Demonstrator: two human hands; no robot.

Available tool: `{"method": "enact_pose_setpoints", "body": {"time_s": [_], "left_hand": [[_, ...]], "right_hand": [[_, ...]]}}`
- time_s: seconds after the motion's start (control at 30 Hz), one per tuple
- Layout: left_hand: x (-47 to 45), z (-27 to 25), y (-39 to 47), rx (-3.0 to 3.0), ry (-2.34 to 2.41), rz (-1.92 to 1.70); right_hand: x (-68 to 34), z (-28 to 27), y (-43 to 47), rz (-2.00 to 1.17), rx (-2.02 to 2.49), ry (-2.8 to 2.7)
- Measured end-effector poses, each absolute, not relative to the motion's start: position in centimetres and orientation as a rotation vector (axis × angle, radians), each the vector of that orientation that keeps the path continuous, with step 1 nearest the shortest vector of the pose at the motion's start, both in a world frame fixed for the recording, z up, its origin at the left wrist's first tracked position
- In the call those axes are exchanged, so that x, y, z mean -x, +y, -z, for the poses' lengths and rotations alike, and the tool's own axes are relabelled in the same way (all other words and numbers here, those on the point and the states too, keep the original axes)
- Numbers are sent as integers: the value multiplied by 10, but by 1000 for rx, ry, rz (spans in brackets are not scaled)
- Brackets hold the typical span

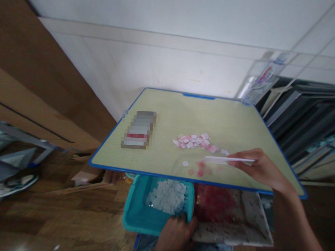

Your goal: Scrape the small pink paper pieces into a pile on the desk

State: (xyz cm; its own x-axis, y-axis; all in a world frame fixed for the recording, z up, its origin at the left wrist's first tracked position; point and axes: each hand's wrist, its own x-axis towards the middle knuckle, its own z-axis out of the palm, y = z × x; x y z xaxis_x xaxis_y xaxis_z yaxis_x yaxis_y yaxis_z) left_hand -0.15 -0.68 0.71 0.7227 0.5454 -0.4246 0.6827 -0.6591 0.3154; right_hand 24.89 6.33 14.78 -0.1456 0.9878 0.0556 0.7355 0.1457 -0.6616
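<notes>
My right hand is closed around a thin, flat white tool, held nearly level over the near right part of the folding table. Just beyond the tool lies a loose pile of small pink and white square pieces. A single white square sits apart from it, left of some red wet smears. My left hand is low, with curled fingers at the near right corner of a teal basin. What those fingers hold, if anything, is hidden. White squares are heaped inside the basin.
A red-stained white tray sits right of the basin, partly under the table. A blurred-out phone-like object lies on the table's left. A clear plastic bottle stands at its back right corner. Dark flat panels lean at the right.
</notes>
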Motion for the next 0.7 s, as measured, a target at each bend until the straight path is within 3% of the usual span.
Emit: {"method": "enact_pose_setpoints", "body": {"time_s": [0.23, 0.47, 0.7], "left_hand": [[3, -7, -7, -2480, 929, 420], [2, -7, -7, -2480, 940, 420], [3, -5, -7, -2490, 935, 398]], "right_hand": [[-245, -141, 41, -501, 1807, -1552], [-198, -100, 34, -917, 1688, -1294], [-214, -85, 34, -913, 1764, -1142]]}}
